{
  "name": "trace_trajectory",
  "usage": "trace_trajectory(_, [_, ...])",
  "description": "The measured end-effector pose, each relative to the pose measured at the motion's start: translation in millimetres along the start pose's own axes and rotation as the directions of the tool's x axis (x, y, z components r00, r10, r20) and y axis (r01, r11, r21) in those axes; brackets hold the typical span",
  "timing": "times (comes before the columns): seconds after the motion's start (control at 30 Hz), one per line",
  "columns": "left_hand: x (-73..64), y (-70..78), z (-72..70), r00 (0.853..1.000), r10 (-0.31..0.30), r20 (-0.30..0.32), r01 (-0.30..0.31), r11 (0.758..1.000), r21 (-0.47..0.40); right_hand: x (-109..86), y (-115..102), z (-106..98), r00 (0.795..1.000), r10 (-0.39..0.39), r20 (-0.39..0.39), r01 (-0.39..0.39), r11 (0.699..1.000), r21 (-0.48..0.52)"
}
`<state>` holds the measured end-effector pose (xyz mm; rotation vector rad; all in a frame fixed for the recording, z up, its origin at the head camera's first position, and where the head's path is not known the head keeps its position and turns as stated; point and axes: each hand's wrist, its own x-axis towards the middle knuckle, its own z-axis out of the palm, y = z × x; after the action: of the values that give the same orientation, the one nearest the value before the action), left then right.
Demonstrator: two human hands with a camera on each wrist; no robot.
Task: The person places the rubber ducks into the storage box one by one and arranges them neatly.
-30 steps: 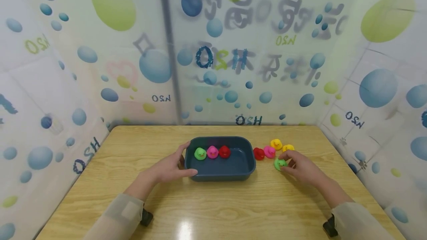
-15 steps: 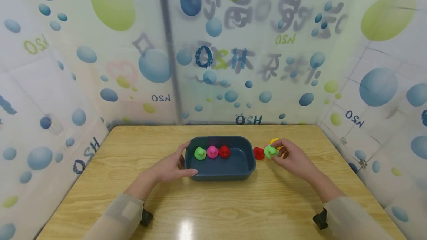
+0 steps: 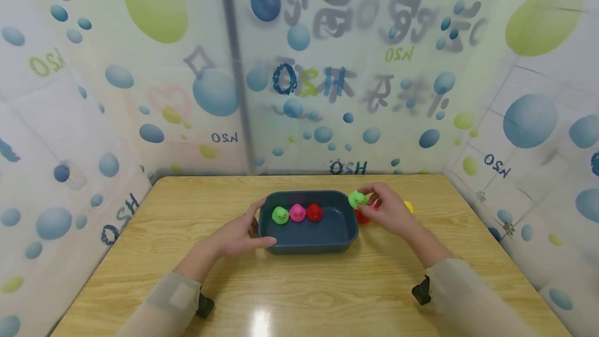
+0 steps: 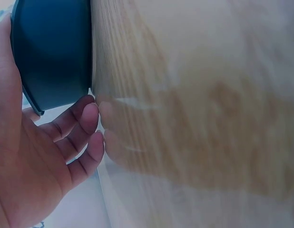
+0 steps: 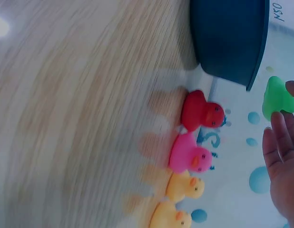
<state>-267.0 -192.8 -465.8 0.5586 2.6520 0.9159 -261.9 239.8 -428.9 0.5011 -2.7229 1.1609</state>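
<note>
My right hand (image 3: 388, 213) pinches a green rubber duck (image 3: 357, 199) between thumb and fingertips, up beside the right rim of a dark blue plastic tub (image 3: 306, 235). In the right wrist view, that green duck (image 5: 276, 99) is held well above the table, higher than the tub's edge. My left hand (image 3: 234, 235) grips the tub's left end, its thumb over the near rim and index finger at the far corner. Inside the tub, a green duck (image 3: 280, 216), a pink duck (image 3: 297, 213) and a red duck (image 3: 314, 213) sit in a row.
Outside the tub's right end, a red duck (image 5: 200, 111), a pink duck (image 5: 187, 154) and two yellow ducks (image 5: 182, 186) stand in a line on the wooden table (image 3: 299, 295). My right hand partly covers them in the head view. A patterned curtain (image 3: 299, 134) rises behind the table.
My right hand has lifted the green duck off the table and carried it leftward, over the other loose ducks, to the tub's right rim. My left hand stays on the tub.
</note>
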Motion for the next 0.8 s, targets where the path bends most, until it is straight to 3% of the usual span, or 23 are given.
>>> trace_trajectory(0.23, [-0.1, -0.9, 0.2, 1.000, 0.011, 0.002, -0.011, 1.000, -0.006, 14.7, -7, 22, 0.999, 0.004, 0.034, -0.005, 1.000, 0.002])
trace_trajectory(0.53, [-0.7, -1.7, 0.7, 1.000, 0.005, -0.002, -0.005, 1.000, -0.005, 30.8, -4, 47, 1.000, -0.020, -0.001, 0.020, 0.994, -0.110])
trace_trajectory(0.8, [-0.9, -1.2, 0.8, 1.000, 0.010, -0.005, -0.010, 1.000, 0.002, 36.9, -2, 59, 0.996, 0.075, 0.042, -0.068, 0.985, -0.160])
